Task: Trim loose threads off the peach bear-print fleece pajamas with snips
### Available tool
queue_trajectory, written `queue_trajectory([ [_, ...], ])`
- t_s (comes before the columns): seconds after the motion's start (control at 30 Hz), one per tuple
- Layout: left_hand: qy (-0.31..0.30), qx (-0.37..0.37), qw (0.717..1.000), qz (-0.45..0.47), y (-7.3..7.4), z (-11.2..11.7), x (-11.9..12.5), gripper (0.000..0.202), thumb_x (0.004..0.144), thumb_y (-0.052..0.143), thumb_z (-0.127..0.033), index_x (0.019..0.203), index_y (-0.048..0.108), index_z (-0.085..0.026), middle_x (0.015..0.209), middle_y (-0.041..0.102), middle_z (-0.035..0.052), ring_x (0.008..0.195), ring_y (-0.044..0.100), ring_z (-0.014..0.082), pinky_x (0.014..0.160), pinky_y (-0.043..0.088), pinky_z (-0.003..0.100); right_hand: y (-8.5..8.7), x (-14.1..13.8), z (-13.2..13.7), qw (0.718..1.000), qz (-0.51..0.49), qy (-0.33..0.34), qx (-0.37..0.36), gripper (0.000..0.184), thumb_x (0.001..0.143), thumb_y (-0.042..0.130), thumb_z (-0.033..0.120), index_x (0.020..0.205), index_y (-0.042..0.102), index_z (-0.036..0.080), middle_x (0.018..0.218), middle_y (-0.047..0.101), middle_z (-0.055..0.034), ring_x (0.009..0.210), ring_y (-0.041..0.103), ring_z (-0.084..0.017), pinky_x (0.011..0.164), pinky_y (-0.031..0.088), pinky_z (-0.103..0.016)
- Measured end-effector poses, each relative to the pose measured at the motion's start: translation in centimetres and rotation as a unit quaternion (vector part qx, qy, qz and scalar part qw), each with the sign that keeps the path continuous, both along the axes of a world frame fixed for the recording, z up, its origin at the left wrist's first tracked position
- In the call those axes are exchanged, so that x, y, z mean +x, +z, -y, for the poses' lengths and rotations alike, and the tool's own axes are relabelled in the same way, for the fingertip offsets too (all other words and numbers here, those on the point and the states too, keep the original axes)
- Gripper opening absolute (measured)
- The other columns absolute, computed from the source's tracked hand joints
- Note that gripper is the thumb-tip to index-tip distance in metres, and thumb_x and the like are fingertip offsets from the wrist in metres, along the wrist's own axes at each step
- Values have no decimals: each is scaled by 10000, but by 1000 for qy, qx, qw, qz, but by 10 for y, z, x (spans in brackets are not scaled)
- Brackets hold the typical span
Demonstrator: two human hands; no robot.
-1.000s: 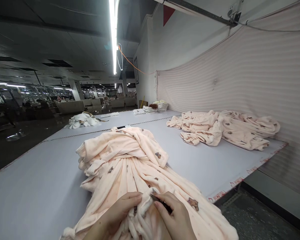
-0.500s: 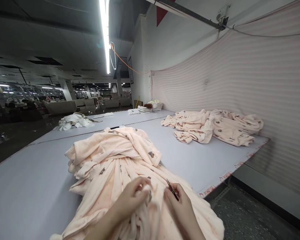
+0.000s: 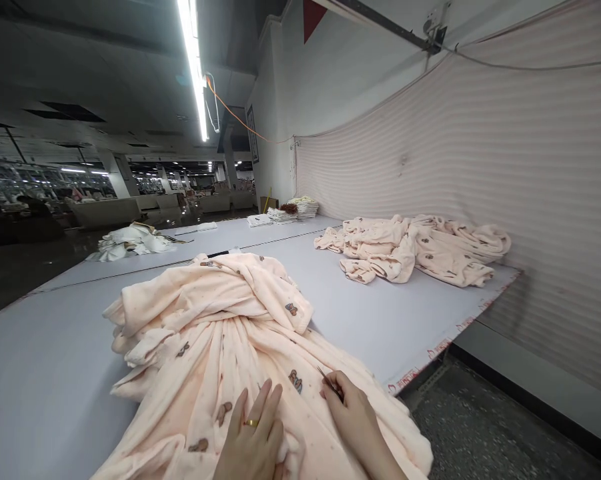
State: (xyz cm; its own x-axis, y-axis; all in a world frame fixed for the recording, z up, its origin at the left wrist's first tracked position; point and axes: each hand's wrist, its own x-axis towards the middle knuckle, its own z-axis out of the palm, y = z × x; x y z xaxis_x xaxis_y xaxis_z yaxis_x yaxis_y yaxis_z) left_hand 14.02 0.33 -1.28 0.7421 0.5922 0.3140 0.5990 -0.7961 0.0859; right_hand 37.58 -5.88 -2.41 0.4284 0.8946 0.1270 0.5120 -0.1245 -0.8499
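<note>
A pale peach garment (image 3: 260, 347) of soft plush cloth with small bear prints lies gathered across the near part of the table. My left hand (image 3: 253, 433) rests flat on it with fingers stretched out and a gold ring on one finger. To the right, my right hand (image 3: 350, 407) is closed around small dark thread snips (image 3: 331, 385). Their thin points face up and to the left, just above the cloth. Most of the snips' body is hidden in the fingers.
More peach garments (image 3: 415, 247) are heaped at the right of the grey-white table (image 3: 350, 313). White cloth pieces (image 3: 133, 240) lie at the far left, and folded stacks (image 3: 283, 215) stand at the back. A striped pink curtain (image 3: 405, 153) hangs along the right.
My left hand has let go of a bunched fold of the garment and now lies spread on it. The right hand keeps the snips. The whole view has shifted slightly.
</note>
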Motion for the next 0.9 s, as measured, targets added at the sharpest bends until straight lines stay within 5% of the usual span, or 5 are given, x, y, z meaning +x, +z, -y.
queue_trajectory([
  [0.13,35,-25,999,2,-36,-43,16,244,750,543,-162,970,633,-213,1356,546,65,1302,405,262,1106,159,462,-11,14,-28,997,75,16,-25,136,845,480,315,741,517,236,773,603,12,735,558,-189,639,356,-251],
  [0.33,71,-30,997,-28,-18,-126,2,241,771,437,-106,888,630,-191,1107,664,83,1135,536,252,990,345,421,-19,29,-109,986,160,36,-38,143,843,500,329,924,576,239,1116,564,-61,828,592,-191,687,373,-267],
  [0.53,153,-38,986,-59,-24,-193,-84,236,785,425,-131,856,645,-178,937,677,87,925,614,248,837,433,354,-22,29,-177,977,187,56,-88,101,817,530,279,842,602,213,849,662,-61,810,628,-238,646,398,-280],
  [0.7,215,-35,972,-84,-30,-210,-169,283,752,419,-79,857,674,-147,941,697,138,922,625,306,816,444,408,-40,-40,-149,975,189,49,-104,179,879,420,222,858,597,206,866,671,-94,813,653,-261,665,458,-324],
  [0.9,219,14,973,-70,-23,-171,-172,456,780,386,-37,1169,599,-143,1097,660,157,1071,567,300,944,384,457,-60,-117,-80,981,165,62,-85,292,910,353,172,1064,599,197,1079,664,-126,990,656,-234,783,508,-301],
])
